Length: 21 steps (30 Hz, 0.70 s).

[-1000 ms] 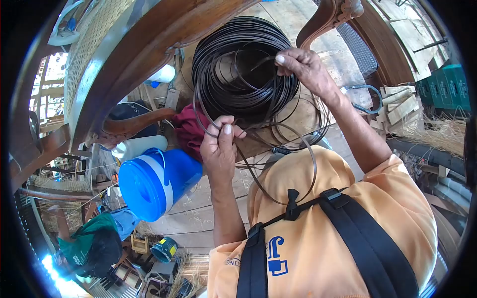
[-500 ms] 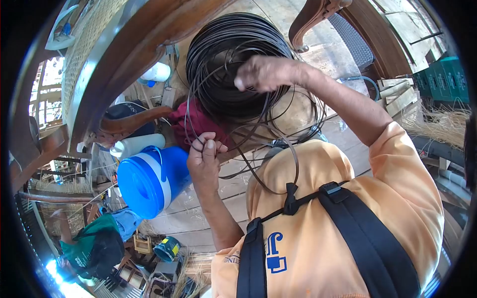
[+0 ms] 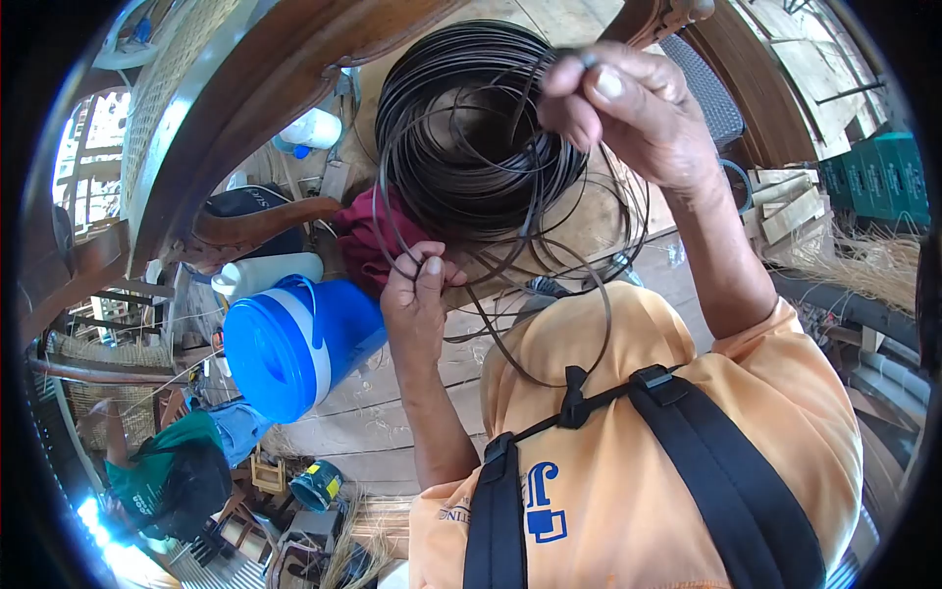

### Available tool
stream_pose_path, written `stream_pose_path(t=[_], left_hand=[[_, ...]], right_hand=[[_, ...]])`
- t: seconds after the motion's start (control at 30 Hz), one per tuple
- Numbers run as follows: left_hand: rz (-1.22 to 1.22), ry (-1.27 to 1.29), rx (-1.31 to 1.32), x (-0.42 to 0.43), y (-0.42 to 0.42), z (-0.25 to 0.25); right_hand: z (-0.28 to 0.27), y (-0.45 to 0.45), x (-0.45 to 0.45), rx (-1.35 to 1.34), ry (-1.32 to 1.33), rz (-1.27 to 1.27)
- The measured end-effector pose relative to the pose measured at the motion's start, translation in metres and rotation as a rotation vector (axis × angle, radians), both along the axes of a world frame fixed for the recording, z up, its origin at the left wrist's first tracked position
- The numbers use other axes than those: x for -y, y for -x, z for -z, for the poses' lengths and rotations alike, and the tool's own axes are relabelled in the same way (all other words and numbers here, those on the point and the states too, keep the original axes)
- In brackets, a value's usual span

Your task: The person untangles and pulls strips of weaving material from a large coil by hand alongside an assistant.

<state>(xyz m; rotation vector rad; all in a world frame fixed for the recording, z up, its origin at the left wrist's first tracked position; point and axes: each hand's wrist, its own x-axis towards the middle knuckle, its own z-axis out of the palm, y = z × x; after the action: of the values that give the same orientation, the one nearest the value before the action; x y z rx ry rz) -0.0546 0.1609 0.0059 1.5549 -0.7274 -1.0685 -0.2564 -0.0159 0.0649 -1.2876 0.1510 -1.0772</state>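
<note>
A big coil of dark brown weaving strand [image 3: 422, 167] lies on the wooden surface ahead of me, with loose loops spilling toward my lap. My left hand [image 3: 417, 294] pinches the strand between thumb and fingers, just beyond the blue bucket [image 3: 339, 344]. Raised over the coil's right side, my right hand [image 3: 633, 113] is closed in a pinch on a strand that runs down into the coil. The strand's tip at those fingers is hard to make out. Between the coil and my left hand sits a crumpled maroon cloth [image 3: 365, 236].
A carved wooden furniture frame [image 3: 211, 147] arches over the left side. A white bottle [image 3: 270, 273] lies by the bucket. Another person in a green shirt [image 3: 167, 471] is at lower left. Pale fibre bundles [image 3: 854, 260] and green crates [image 3: 883, 187] stand at right.
My right hand has lifted out of the coil's middle, up and to the right, with a strand now in its fingers. My left hand has stayed nearly in place, still pinching the strand.
</note>
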Motion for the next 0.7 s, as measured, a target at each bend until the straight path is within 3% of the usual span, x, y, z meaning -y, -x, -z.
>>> stream_pose_path(t=[0.1, 0.2, 0.3, 0.37, 0.43, 0.5, 0.6, 0.7], left_hand=[[0.03, -0.012, -0.021, 0.001, 0.006, 0.005], [0.083, -0.02, -0.018, 0.005, 0.012, 0.013], [0.107, 0.003, -0.027, 0.005, 0.017, 0.023], [0.112, -0.002, -0.015, 0.01, 0.018, 0.023], [0.085, 0.077, -0.039, 0.01, 0.017, 0.035], [0.07, 0.079, -0.005, 0.01, 0.013, 0.04], [0.016, 0.08, -0.062, 0.013, 0.016, 0.035], [0.005, 0.044, -0.074, 0.016, 0.017, 0.03]], right_hand=[[-0.01, 0.022, -0.006, -0.122, -0.127, -0.178], [-0.025, 0.034, 0.001, 0.186, 0.179, -0.141], [-0.022, 0.036, 0.006, 0.008, 0.187, -0.04], [0.001, 0.022, 0.0, -0.337, 0.164, 0.248], [0.015, 0.017, 0.006, -0.859, 0.546, 0.441], [0.029, 0.01, 0.006, -0.927, 0.614, 0.643], [0.045, 0.005, 0.004, -0.855, 0.221, 0.74], [0.048, 0.005, 0.001, -0.979, 0.029, 0.695]])
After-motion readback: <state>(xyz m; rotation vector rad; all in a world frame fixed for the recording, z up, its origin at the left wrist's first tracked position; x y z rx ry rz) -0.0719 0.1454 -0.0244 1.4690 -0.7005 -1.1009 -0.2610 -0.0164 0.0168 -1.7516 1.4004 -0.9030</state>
